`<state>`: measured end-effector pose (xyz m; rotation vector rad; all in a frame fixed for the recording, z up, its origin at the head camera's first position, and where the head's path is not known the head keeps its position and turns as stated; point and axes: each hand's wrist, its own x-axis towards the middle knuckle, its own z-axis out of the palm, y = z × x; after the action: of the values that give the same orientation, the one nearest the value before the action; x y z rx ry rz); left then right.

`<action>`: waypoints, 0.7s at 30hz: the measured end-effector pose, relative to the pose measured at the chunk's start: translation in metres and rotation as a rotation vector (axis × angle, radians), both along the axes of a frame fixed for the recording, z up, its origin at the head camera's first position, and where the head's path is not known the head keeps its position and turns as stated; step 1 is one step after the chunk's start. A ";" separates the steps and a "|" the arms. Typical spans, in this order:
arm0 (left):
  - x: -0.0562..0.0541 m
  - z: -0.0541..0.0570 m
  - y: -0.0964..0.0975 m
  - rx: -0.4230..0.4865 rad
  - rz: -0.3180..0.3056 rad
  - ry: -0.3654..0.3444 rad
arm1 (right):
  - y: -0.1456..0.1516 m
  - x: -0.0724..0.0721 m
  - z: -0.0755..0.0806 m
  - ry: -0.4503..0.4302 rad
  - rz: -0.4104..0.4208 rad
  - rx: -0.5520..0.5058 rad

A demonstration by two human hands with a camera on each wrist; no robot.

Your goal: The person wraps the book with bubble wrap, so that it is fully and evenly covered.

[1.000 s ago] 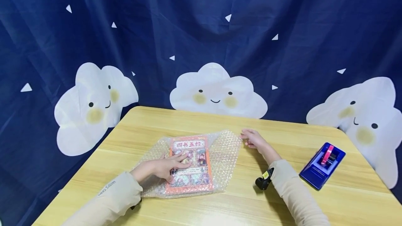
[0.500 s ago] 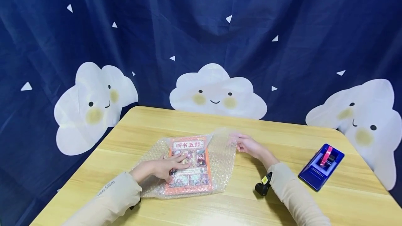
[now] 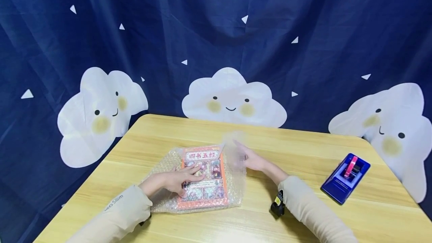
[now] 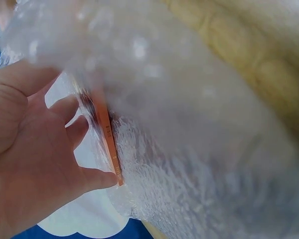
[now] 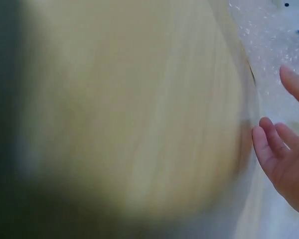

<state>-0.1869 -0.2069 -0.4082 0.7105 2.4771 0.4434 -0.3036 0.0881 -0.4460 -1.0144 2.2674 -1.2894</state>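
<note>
An orange illustrated book (image 3: 221,175) with Chinese title characters lies on the table, on a sheet of bubble wrap (image 3: 165,166). Fingers spread, my left hand (image 3: 179,181) rests across the cover's left side. In the left wrist view, the book's orange edge (image 4: 107,134) shows behind the hand, and blurred wrap covers much of the picture. At the book's right side, my right hand (image 3: 253,159) touches the raised right flap of the wrap, which is blurred in the head view. The right wrist view has the right fingers (image 5: 276,144) loosely bent, apart from the thumb.
A blue tape dispenser (image 3: 345,179) with a pink-red piece on top stands at the right of the wooden table (image 3: 280,224). Behind the table's far edge hangs a dark blue curtain (image 3: 216,21) with smiling clouds.
My right hand has moved left toward the book, and the wrap's right flap has lifted and folded inward with it. My left hand has stayed on the cover.
</note>
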 end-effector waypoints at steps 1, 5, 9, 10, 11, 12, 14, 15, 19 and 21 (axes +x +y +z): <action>0.000 0.000 0.000 0.003 -0.001 0.001 | -0.002 0.001 0.001 -0.003 -0.005 0.009; 0.000 0.001 -0.001 0.004 -0.002 -0.001 | -0.010 0.001 0.004 0.030 0.025 0.016; 0.001 0.002 -0.001 0.002 0.007 -0.014 | -0.019 0.003 0.008 0.089 0.083 0.018; 0.002 0.002 -0.001 0.001 0.008 -0.015 | -0.021 0.003 0.008 0.095 0.096 0.018; 0.002 0.002 -0.001 0.001 0.008 -0.017 | -0.023 0.002 0.008 0.093 0.105 0.015; 0.002 0.002 -0.001 0.002 0.009 -0.017 | -0.025 0.002 0.008 0.091 0.116 0.014; 0.002 0.003 -0.001 0.000 0.007 -0.015 | -0.028 -0.001 0.005 0.090 0.140 0.023; 0.002 0.003 -0.001 -0.001 0.005 -0.014 | -0.029 -0.001 0.005 0.090 0.152 0.027; 0.002 0.004 0.001 -0.008 0.006 -0.008 | -0.035 0.000 0.007 0.103 0.184 0.079; 0.002 0.005 0.001 -0.008 0.013 -0.007 | -0.038 0.001 0.010 0.099 0.191 0.110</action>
<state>-0.1848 -0.2055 -0.4035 0.6888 2.4766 0.4394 -0.3024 0.0499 -0.4362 -1.2449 2.2220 -1.0471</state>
